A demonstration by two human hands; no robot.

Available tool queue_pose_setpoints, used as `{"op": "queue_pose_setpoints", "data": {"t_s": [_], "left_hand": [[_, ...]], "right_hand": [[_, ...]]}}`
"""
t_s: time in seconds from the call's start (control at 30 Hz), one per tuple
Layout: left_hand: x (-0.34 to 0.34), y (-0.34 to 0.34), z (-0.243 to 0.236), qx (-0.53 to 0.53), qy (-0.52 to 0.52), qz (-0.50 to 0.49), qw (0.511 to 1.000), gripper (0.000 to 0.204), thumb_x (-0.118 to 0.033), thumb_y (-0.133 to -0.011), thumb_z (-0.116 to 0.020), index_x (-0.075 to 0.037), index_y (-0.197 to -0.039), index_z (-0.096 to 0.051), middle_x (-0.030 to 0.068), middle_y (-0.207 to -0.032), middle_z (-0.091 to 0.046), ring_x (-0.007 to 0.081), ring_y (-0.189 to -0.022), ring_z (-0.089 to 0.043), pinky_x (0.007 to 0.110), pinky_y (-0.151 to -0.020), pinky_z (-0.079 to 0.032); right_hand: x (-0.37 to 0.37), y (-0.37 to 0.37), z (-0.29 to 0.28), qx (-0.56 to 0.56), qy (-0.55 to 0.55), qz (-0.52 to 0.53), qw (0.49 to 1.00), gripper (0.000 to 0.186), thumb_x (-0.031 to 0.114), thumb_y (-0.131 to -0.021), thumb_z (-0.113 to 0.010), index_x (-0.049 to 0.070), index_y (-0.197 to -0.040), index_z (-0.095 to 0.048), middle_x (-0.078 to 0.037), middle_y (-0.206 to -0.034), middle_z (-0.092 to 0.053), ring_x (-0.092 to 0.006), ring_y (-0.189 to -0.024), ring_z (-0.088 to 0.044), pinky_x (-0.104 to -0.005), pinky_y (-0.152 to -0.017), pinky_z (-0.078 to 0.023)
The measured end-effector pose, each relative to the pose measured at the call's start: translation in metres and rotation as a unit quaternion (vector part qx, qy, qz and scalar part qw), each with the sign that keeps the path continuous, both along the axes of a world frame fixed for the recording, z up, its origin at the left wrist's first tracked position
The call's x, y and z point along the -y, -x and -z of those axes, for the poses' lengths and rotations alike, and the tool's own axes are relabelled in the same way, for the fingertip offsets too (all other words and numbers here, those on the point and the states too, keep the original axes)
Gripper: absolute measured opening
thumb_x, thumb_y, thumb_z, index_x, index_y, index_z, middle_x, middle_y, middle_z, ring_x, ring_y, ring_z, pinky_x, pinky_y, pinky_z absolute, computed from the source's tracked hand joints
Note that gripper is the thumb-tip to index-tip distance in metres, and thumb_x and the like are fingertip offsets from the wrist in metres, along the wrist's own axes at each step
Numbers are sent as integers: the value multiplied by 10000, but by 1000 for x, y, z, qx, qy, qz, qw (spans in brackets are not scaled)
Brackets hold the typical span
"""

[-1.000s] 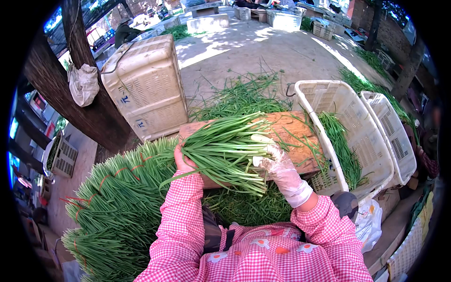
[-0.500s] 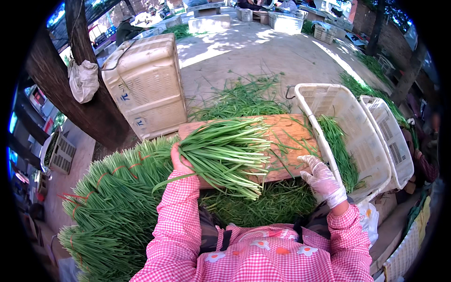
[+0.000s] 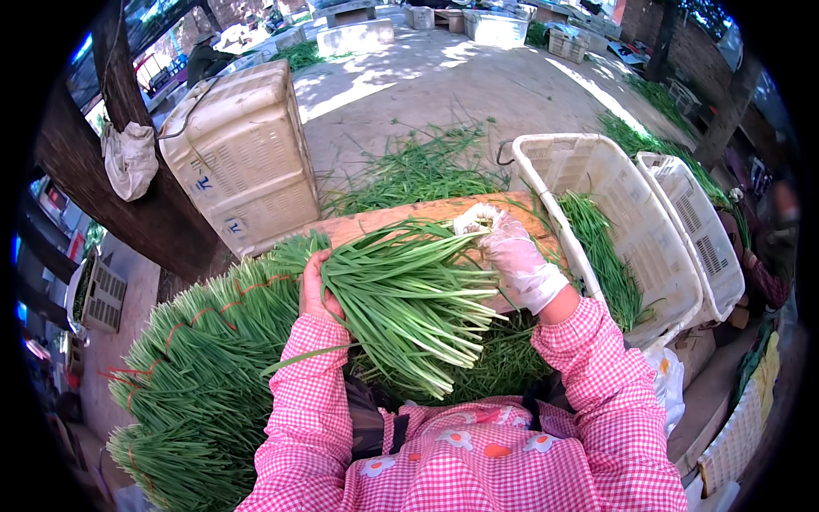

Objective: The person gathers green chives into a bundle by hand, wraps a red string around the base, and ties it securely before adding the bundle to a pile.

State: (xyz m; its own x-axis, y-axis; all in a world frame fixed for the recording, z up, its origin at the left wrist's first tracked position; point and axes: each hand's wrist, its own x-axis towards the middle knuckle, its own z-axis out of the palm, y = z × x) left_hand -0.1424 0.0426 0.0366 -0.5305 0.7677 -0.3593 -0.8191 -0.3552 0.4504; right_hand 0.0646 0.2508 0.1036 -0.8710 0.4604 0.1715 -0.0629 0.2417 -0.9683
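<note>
A loose bunch of garlic chives (image 3: 401,286) lies fanned across a wooden board (image 3: 426,207), its pale stem ends toward the right. My left hand (image 3: 321,290), with bare fingers, is wrapped round the leafy end. In a thin clear glove, my right hand (image 3: 516,260) has its fingers curled on stems at the bunch's far right edge; exactly how many stems they pinch is hidden. One long leaf hangs over my left sleeve. Tied chive bundles (image 3: 205,367) with red bands are stacked at my left.
Right of the board stands a white plastic crate (image 3: 674,282) with chives inside, another crate (image 3: 695,222) beside it. An upturned crate (image 3: 247,162) is at the far left by a tree trunk (image 3: 102,179). Loose chives (image 3: 418,175) litter the ground beyond the board.
My right hand has moved left and away from me, from the board's right end to the chives, and its fingers have curled. The bunch has swung slightly, stem ends nearer me.
</note>
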Motion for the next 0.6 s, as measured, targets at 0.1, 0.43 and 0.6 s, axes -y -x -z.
{"op": "queue_pose_setpoints", "data": {"t_s": [0.1,0.43,0.6], "left_hand": [[-1,2,5,0,2,15,1000,250,-267,-772,-528,-47,-882,-576,97,-827,-626,278,-753,-602,435,-729,-510],[7,7,-3,42,-3,-39,998,195,-242,-773,-522,-72,-835,-595,84,-807,-645,287,-759,-618,444,-731,-522],[8,8,3,25,-7,-26,999,202,-244,-768,-531,-75,-853,-602,85,-819,-646,285,-762,-615,435,-727,-523]], "right_hand": [[-4,3,-1,12,7,31,999,128,161,-847,-600,47,-903,-584,-5,-868,-598,-101,-822,-546,-244,-768,-421],[-21,-52,15,32,45,122,991,147,193,-839,-615,51,-866,-590,19,-787,-570,-62,-744,-486,-231,-709,-408],[32,-42,17,81,45,10,996,190,157,-855,-583,13,-979,-586,-22,-895,-604,-82,-826,-526,-255,-758,-428]]}}
